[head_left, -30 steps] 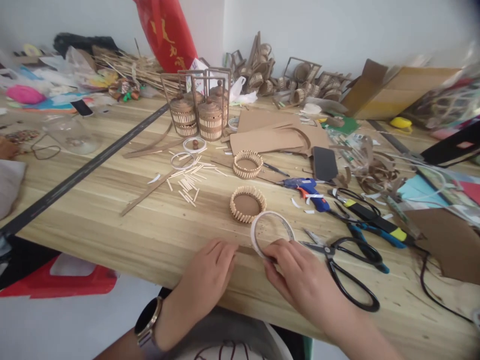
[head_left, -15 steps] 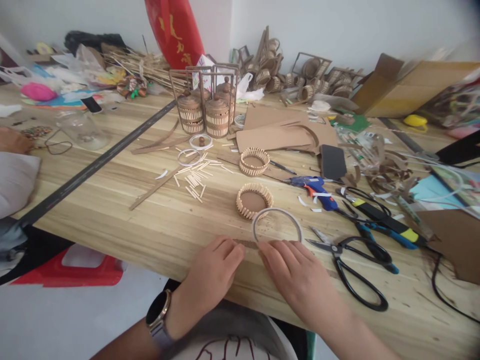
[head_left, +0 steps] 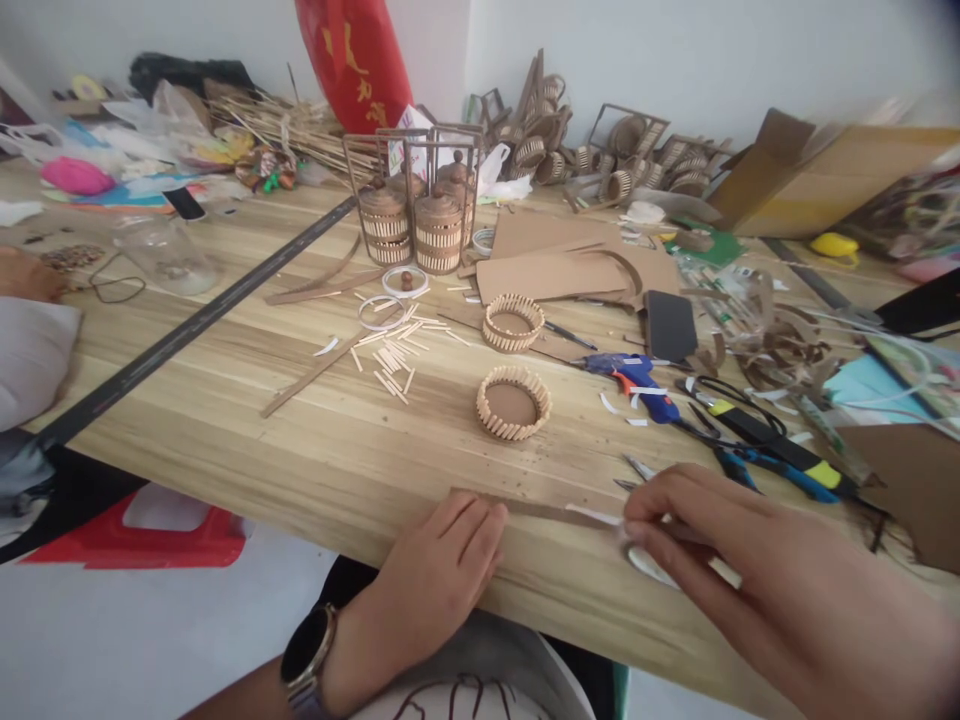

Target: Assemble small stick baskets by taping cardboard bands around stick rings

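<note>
My left hand (head_left: 442,565), with a watch on its wrist, presses a narrow brown cardboard strip (head_left: 536,511) onto the table near its front edge, fingers close together. My right hand (head_left: 739,565) is closed on a roll of white tape (head_left: 651,566), tilted and partly hidden by the fingers. A pale length of tape (head_left: 589,513) runs from the roll to the strip's right part. Beyond the strip sits a round stick-walled basket (head_left: 514,403), with a second such basket (head_left: 513,322) behind it. Scissors (head_left: 637,468) are mostly covered by my right hand.
Short wooden sticks (head_left: 394,355) lie scattered left of the baskets. To the right are a blue glue gun (head_left: 637,380), a yellow-black cutter (head_left: 780,440) and a phone (head_left: 670,325). Finished lidded baskets in frames (head_left: 439,230) stand behind. Another person's sleeve (head_left: 34,350) shows at far left.
My right hand has moved right with the tape roll, drawing a length of tape out along the cardboard strip. My left hand has shifted slightly right and stays on the strip.
</note>
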`<move>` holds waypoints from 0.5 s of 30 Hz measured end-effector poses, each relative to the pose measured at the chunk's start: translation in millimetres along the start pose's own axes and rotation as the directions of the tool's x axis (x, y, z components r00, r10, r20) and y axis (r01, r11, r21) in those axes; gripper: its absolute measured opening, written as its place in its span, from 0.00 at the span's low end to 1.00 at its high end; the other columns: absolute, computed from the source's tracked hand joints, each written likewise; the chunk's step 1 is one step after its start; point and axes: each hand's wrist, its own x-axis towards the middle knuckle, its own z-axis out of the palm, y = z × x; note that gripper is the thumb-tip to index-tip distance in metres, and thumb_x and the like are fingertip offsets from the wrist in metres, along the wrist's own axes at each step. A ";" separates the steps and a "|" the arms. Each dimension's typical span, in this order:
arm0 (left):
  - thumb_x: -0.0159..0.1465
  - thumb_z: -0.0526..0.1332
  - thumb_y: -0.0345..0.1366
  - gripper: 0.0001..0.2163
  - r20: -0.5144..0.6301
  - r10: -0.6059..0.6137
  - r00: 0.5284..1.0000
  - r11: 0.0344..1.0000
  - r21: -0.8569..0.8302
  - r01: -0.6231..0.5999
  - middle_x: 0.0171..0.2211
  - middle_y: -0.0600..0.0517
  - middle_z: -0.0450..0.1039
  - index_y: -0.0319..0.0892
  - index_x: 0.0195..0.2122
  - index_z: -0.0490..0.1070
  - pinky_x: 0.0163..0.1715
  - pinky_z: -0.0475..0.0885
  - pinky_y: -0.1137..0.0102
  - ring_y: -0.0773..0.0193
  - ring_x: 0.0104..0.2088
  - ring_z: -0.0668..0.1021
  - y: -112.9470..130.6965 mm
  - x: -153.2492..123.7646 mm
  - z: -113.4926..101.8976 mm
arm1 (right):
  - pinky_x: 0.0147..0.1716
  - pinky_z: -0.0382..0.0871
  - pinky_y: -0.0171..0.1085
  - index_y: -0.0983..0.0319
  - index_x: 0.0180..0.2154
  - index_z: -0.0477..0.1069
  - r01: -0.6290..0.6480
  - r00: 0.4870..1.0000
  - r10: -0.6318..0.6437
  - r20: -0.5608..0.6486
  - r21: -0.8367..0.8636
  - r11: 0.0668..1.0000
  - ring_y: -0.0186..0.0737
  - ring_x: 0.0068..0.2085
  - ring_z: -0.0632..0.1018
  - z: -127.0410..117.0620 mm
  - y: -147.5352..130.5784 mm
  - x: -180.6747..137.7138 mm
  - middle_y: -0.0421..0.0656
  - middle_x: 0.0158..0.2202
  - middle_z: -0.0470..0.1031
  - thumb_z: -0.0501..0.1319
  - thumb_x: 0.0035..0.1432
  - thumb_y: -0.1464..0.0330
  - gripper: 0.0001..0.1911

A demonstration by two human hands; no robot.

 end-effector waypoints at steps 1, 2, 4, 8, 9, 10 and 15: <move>0.70 0.52 0.31 0.13 -0.005 0.010 1.000 1.000 0.015 -0.010 0.45 0.41 0.76 0.30 0.51 0.68 0.46 0.76 0.59 0.52 0.48 0.77 0.5 -1.1 0.3 | 0.20 0.61 0.34 0.56 0.32 0.69 -0.061 0.994 0.050 0.098 0.106 0.993 0.36 0.22 0.71 -2.1 -2.0 4.5 0.39 0.24 0.71 0.51 0.65 0.63 0.12; 0.70 0.52 0.31 0.12 -0.013 0.021 1.000 0.999 0.026 -0.021 0.45 0.42 0.76 0.31 0.49 0.70 0.46 0.76 0.59 0.52 0.48 0.77 0.7 -2.1 0.4 | 0.19 0.59 0.33 0.56 0.31 0.70 -0.131 0.971 0.085 0.222 0.202 0.970 0.35 0.22 0.69 -2.1 -4.8 10.4 0.38 0.23 0.70 0.53 0.64 0.62 0.11; 0.70 0.52 0.30 0.11 -0.032 0.031 0.999 0.999 0.038 -0.030 0.46 0.42 0.76 0.32 0.46 0.71 0.47 0.75 0.59 0.52 0.48 0.76 0.4 -4.2 0.0 | 0.19 0.56 0.31 0.57 0.30 0.70 -0.282 0.887 0.107 0.450 0.344 0.895 0.33 0.23 0.66 3.9 -10.9 25.2 0.36 0.22 0.67 0.55 0.61 0.61 0.10; 0.69 0.54 0.30 0.10 -0.005 0.023 1.000 0.999 0.048 -0.023 0.47 0.42 0.76 0.34 0.46 0.71 0.49 0.73 0.59 0.53 0.51 0.74 -0.8 -9.6 -0.4 | 0.22 0.54 0.31 0.61 0.28 0.68 -0.476 0.774 0.053 0.630 0.526 0.705 0.31 0.24 0.62 34.2 -15.2 56.7 0.35 0.22 0.62 0.59 0.55 0.61 0.10; 0.69 0.54 0.30 0.10 0.024 0.020 1.000 0.998 0.056 -0.022 0.47 0.42 0.75 0.34 0.48 0.71 0.49 0.73 0.59 0.53 0.51 0.74 -1.1 -11.1 -0.3 | 0.22 0.53 0.31 0.61 0.28 0.68 -0.487 0.769 0.038 0.638 0.547 0.681 0.31 0.24 0.61 42.8 -14.0 62.9 0.34 0.22 0.61 0.60 0.54 0.62 0.10; 0.69 0.54 0.30 0.11 0.049 0.021 0.999 0.997 0.067 -0.024 0.48 0.42 0.75 0.34 0.50 0.70 0.50 0.72 0.59 0.53 0.51 0.74 -1.3 -12.4 -0.2 | 0.22 0.53 0.31 0.61 0.28 0.68 -0.481 0.774 0.032 0.632 0.556 0.678 0.31 0.24 0.61 50.7 -12.3 68.0 0.34 0.21 0.61 0.60 0.54 0.62 0.10; 0.70 0.52 0.33 0.13 0.031 -0.001 1.000 0.997 0.073 -0.001 0.52 0.46 0.73 0.37 0.52 0.70 0.53 0.70 0.60 0.55 0.53 0.72 -2.1 -16.6 -1.0 | 0.24 0.55 0.31 0.62 0.26 0.68 -0.339 0.836 0.027 0.548 0.478 0.810 0.32 0.26 0.63 69.0 -5.0 82.7 0.34 0.22 0.62 0.58 0.56 0.64 0.09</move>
